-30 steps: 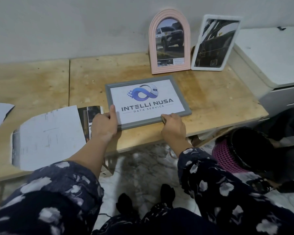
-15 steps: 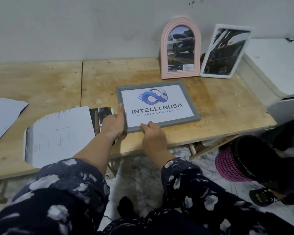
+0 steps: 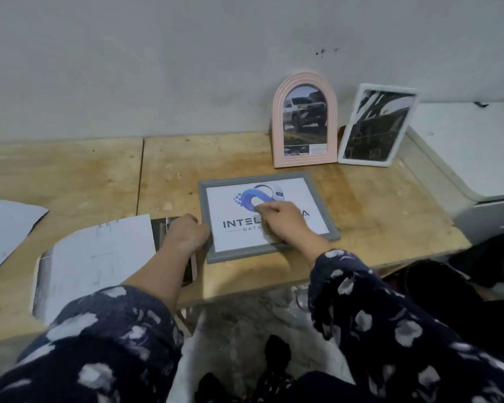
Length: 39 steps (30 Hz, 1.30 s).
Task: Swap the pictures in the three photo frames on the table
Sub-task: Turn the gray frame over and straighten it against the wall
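Gripping the left edge of the grey frame [image 3: 266, 215], the left hand [image 3: 186, 235] had its fingers curled against the side rail, most likely to stop it sliding on the bench [image 3: 376, 205] while the other hand worked. Right hand [image 3: 282, 221] was over the glass with its fingertips bunched on the middle of the logo print; they looked pinched together, but I couldn't tell if that grip actually had anything in it or was just pressing the print flat. The frame lay face up near the front edge of the bench, angled a bit, with the logo sheet already inside, so I'd guess this one was basically done and only being seated or checked. Just left of it, partly under the left wrist, a dark photo [image 3: 172, 228] peeked out from beneath a white sheet [image 3: 96, 257] with one rounded end, probably swapped-out stuff parked within reach. Another pale sheet [image 3: 6, 225] sat further left. Behind the grey frame, the pink arched frame [image 3: 304, 120] and the white frame [image 3: 376, 125] both stood against the wall [image 3: 186, 68], close together, each showing a vehicle picture. Standing them back there kept the working space in front free, I reckon.
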### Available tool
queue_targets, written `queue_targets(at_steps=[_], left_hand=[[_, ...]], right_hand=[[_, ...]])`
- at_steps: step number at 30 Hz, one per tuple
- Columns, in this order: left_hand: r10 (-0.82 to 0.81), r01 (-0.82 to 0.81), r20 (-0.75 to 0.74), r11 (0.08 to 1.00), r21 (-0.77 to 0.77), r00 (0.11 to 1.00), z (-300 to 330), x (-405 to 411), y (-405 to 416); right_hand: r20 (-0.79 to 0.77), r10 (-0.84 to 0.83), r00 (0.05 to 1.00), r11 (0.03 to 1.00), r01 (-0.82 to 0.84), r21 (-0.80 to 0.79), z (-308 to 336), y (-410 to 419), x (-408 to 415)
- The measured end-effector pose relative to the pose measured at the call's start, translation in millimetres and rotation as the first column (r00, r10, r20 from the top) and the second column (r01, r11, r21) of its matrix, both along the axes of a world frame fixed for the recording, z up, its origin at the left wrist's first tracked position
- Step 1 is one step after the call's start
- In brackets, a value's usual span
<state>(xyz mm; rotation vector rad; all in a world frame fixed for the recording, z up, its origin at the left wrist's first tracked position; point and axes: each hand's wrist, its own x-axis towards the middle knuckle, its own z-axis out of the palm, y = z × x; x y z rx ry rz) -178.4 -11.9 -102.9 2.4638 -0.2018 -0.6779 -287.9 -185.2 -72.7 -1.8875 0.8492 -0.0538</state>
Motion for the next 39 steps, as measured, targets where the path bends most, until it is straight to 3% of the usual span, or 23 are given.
queue_targets(at_steps=[6, 10, 14, 17, 19, 21, 28, 33, 39], left_hand=[[0.073, -0.072, 0.112, 0.997, -0.018, 0.991, 7.5, 27.0, -29.6], [0.101, -0.106, 0.118, 0.994, 0.038, 0.988, -1.8, 46.3, -43.6], [0.130, -0.144, 0.162, 0.986, 0.081, 0.978, -9.9, 56.8, -57.9], [0.202, -0.228, 0.211, 0.968, 0.104, 0.956, -15.3, 58.7, -67.2], [0.225, -0.255, 0.228, 0.961, 0.108, 0.947, -16.7, 57.0, -66.4], [0.239, -0.273, 0.248, 0.956, 0.111, 0.939, -20.3, 57.8, -66.8], [0.275, -0.312, 0.270, 0.944, 0.105, 0.923, -26.7, 56.3, -68.0], [0.297, -0.321, 0.259, 0.945, 0.055, 0.919, -28.1, 54.2, -71.1], [0.292, -0.306, 0.228, 0.952, 0.028, 0.929, -28.4, 56.7, -64.3]], right_hand=[[-0.085, -0.081, 0.993, 0.986, 0.068, -0.150, 1.9, -97.8, 22.4], [-0.097, -0.058, 0.994, 0.944, 0.023, -0.330, -1.7, -143.4, 40.9], [-0.097, 0.060, 0.994, 0.866, -0.100, -0.490, -9.9, -176.9, 62.1], [-0.287, 0.200, 0.937, 0.723, -0.338, -0.602, -26.4, -202.9, 77.3], [-0.351, 0.257, 0.900, 0.672, -0.428, -0.604, -32.8, -208.0, 75.5], [-0.313, 0.331, 0.890, 0.636, -0.455, -0.623, -36.2, -213.4, 74.6], [-0.075, 0.472, 0.879, 0.585, -0.375, -0.719, -49.2, -212.9, 76.6], [-0.045, 0.522, 0.852, 0.540, -0.370, -0.756, -59.4, -197.7, 85.4], [-0.120, 0.626, 0.771, 0.564, -0.553, -0.613, -51.8, -155.3, 119.8]])
